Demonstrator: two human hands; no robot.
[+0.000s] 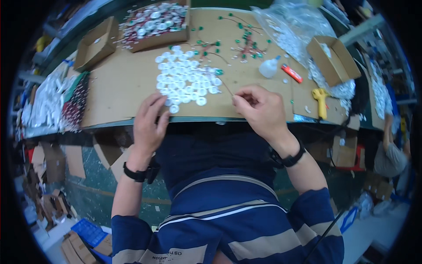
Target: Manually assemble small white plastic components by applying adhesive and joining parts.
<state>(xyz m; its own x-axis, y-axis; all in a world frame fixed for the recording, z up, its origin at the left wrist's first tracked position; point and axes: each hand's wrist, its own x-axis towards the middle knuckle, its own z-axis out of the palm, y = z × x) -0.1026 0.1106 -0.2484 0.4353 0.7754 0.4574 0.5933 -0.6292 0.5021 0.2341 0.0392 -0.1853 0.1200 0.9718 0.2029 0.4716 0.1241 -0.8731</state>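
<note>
Right hand (259, 108) pinches a thin wire (225, 86) for control; left hand (149, 123), fingers loosely spread, steadies white discs (187, 79) on the bench (118, 83).

An assembly workshop: cardboard-covered bench (123, 83), parts boxes (94, 44), wired components (246, 44).

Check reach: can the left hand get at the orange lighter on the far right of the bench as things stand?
Probably not easily. The left hand rests at the near edge of the white disc cluster; the orange lighter lies beyond the right hand, which pinches a thin wire across the path. The right hand is closer.
</note>
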